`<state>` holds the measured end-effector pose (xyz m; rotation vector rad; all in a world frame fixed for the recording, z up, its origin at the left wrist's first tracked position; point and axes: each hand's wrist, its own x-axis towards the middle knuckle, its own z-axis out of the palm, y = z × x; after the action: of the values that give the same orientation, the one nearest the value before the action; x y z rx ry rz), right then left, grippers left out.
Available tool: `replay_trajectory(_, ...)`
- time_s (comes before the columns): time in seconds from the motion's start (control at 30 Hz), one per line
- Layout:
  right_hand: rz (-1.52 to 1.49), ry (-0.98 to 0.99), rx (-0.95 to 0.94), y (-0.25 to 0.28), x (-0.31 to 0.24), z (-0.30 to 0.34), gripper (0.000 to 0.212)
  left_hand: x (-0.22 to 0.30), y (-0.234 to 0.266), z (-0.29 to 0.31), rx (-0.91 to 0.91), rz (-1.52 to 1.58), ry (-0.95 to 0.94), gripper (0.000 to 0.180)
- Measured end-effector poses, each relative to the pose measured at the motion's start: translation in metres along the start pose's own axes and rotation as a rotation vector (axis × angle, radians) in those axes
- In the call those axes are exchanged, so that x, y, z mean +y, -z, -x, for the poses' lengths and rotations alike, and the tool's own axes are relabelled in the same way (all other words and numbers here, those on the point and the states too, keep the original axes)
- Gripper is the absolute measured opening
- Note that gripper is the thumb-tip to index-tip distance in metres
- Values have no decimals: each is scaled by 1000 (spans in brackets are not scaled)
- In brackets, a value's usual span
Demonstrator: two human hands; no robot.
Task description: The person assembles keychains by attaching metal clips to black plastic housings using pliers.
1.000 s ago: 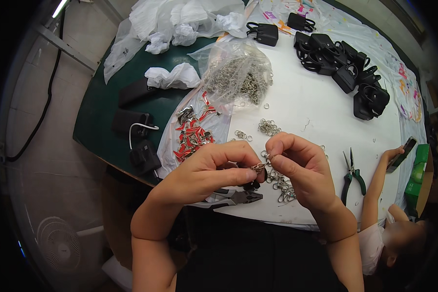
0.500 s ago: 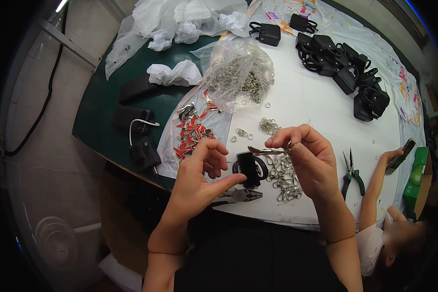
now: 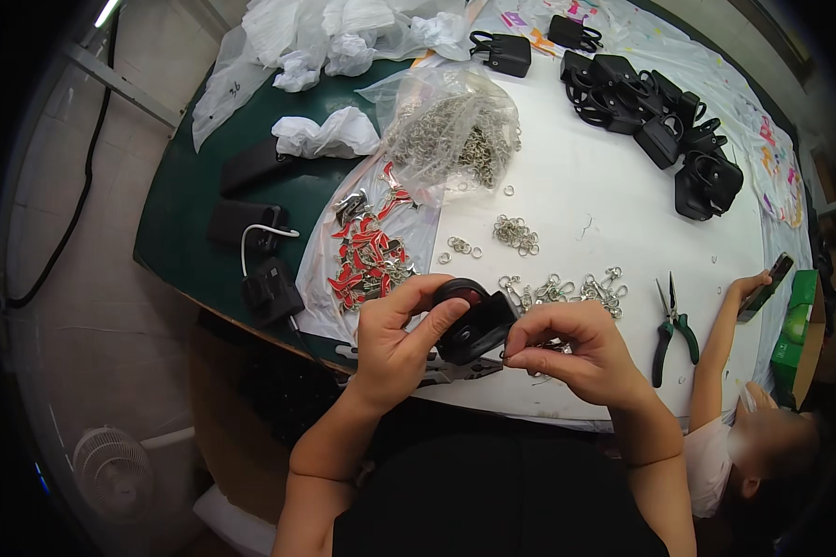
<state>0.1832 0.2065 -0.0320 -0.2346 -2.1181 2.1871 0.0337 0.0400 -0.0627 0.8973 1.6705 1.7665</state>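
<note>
A small black handbag with a looped handle sits tilted in my left hand, gripped between the thumb and fingers. My right hand is closed in a pinch at the bag's right edge; what lies between its fingertips is too small to make out. Just beyond both hands lie metal swivel clasps, partly covered by my right hand. Combination pliers lie under the bag at the table's near edge. Needle-nose pliers with green handles lie to the right of my right hand.
Red and silver charms lie on plastic at left. Split rings and a clear bag of metal hardware are farther back. More black handbags are piled at far right. Another person's hand holds a phone beside a green box.
My left hand has closed on the handbag, which is lifted and tilted. My right hand has come down and left to its edge; the shiny charm it held up no longer shows clearly.
</note>
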Motion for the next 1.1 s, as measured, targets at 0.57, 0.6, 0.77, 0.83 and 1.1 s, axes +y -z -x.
replay_trajectory(0.57,-74,209,353,-13,20,-1,13,11,-15,-5,-132,-140,-196,24)
replay_trajectory(0.6,-154,207,395,-18,24,-1,14,10,-16,-5,-125,-152,-223,26)
replay_trajectory(0.77,127,365,439,-21,31,3,20,7,-18,-3,-84,-166,-256,26)
replay_trajectory(0.83,334,470,447,-18,30,2,24,7,-21,1,-42,-123,-183,25)
replay_trajectory(1.1,507,604,434,-16,25,-3,32,13,-28,9,56,-137,-139,24)
